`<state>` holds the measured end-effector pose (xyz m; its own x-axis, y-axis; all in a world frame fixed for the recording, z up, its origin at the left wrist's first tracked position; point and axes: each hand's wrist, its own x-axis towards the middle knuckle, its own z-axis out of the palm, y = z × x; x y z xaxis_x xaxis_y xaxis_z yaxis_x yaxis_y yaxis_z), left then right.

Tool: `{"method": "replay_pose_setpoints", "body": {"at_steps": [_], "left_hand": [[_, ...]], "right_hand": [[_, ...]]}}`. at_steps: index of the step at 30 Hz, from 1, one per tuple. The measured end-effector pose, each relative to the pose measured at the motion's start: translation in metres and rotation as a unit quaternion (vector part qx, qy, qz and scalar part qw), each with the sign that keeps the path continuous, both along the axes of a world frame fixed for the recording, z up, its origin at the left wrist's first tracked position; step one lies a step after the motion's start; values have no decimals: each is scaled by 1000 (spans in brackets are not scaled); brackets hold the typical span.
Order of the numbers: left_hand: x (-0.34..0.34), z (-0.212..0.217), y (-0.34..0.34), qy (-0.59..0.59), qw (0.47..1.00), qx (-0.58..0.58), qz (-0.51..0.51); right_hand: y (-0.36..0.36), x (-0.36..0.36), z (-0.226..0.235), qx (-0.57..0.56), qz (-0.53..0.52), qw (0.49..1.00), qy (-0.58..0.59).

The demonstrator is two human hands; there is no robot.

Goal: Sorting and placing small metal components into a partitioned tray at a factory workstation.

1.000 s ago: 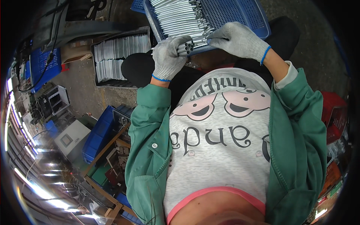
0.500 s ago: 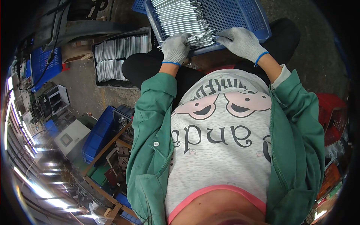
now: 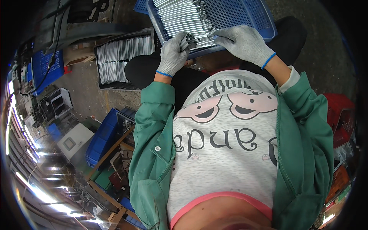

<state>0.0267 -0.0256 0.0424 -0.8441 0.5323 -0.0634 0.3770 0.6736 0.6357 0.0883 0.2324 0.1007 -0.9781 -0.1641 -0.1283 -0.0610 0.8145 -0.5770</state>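
Left hand point(image 3: 174, 53) has come back off the tray point(image 3: 245, 17), now clenched round a few rods point(image 3: 189, 38); right hand point(image 3: 243, 42) rests flat on the row, grip loose.

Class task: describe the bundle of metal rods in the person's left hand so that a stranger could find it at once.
Start at the blue crate on the person's lap, filled with silvery rods lying flat in rows. At its near edge, the gloved left hand grips a small bundle. Unlike the rods in the crate, it is lifted, with its round ends facing the camera.
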Motion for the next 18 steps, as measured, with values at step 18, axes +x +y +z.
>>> {"method": "replay_pose_setpoints", "body": {"at_steps": [18], "left_hand": [[15, 23, 5, 1, 997, 69, -20]], "right_hand": [[-11, -3, -7, 77, 59, 995, 23]]}}
